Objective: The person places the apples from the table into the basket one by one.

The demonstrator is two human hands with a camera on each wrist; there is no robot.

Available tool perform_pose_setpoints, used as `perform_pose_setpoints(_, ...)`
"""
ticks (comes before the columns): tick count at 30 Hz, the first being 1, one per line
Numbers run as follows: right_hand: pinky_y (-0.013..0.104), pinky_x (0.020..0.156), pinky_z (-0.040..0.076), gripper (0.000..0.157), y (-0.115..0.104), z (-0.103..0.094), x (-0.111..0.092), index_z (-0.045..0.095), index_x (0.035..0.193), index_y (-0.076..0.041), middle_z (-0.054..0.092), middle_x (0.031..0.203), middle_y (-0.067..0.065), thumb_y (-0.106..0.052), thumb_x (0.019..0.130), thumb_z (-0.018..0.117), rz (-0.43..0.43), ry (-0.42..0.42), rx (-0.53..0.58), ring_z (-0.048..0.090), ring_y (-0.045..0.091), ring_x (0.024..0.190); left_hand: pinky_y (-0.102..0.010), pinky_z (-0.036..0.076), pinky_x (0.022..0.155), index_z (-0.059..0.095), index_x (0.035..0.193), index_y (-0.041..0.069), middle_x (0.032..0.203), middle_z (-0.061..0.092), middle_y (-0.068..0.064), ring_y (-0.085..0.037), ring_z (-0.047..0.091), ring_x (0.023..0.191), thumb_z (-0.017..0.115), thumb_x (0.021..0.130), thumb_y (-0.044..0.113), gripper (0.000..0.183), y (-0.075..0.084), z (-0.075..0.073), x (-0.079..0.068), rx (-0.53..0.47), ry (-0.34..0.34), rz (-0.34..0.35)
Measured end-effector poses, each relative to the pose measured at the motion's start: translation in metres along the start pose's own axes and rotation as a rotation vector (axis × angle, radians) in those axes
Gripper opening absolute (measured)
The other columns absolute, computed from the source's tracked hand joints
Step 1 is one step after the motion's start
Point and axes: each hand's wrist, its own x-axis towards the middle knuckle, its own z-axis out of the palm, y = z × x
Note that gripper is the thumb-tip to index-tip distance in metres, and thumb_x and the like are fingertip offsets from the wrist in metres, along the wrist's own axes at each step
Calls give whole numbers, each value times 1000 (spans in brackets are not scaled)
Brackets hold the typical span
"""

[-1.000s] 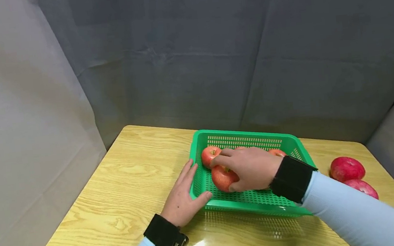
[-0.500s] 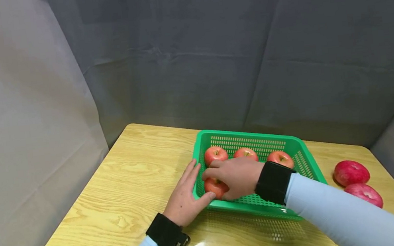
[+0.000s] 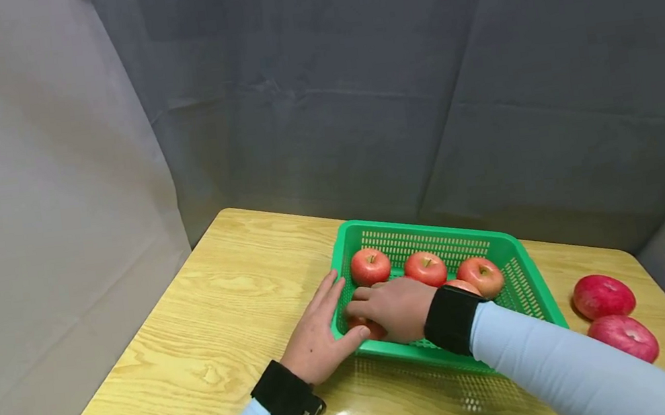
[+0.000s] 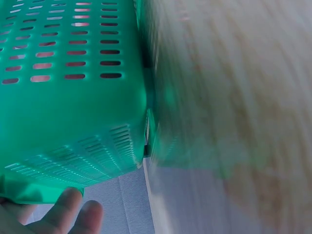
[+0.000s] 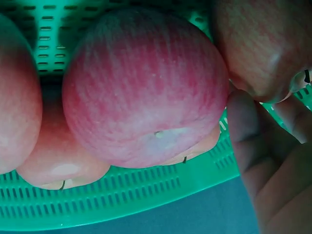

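A: Where's the apple (image 3: 373,328)?
B: Near-left corner of the green basket (image 3: 432,227), mostly under the right hand (image 3: 400,305). Fingers curled over it; thumb hidden, can't tell its placement.
A: Left hand (image 3: 315,346)?
B: Spread. Straight fingers along the left rim, thumb out over the near corner. Bracing, I'd guess. Can't tell if that thumb touches the apple.
A: Handling?
B: My read: solid, fairly heavy for its size, stiff, no give. Glossy skin, so a light fingertip pinch could slip. Bruises if dropped or knocked into the other apples (image 3: 425,268) behind it.
A: Where to hold?
B: Come from above, wrap the widest part, fingers and thumb opposed. Not by the stem, likely to snap. Basket walls leave little finger room on the left and near sides.
A: Basket?
B: Perforated, looks like light plastic. May skid on the shiny worktop (image 3: 226,300); rim's the place to steady it.
A: The dark-pink fruits (image 3: 603,296)?
B: Two, right of the basket on the worktop. Look firm; same full wrap.
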Motion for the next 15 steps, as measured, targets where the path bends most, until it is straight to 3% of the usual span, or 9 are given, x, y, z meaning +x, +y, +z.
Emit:
perform_pose_setpoints(6,30,62,53,38,1,2,-2,56,116,-25,55,101,-8,-37,83,72,-4,20,-14,53,9,77,-53,39,99,22,151,16,157,10,5,-11,17,135,58,88,54,82,0,1,1,10,-2,-4)
perform_pose_setpoints(15,25,58,49,46,6,-8,-9,55,123,-25,51,102,-11,-42,82,71,-5,44,78,48,4,71,-52,39,99,23,150,17,156,10,5,-10,16,135,62,88,49,80,2,0,0,2,5,-12)
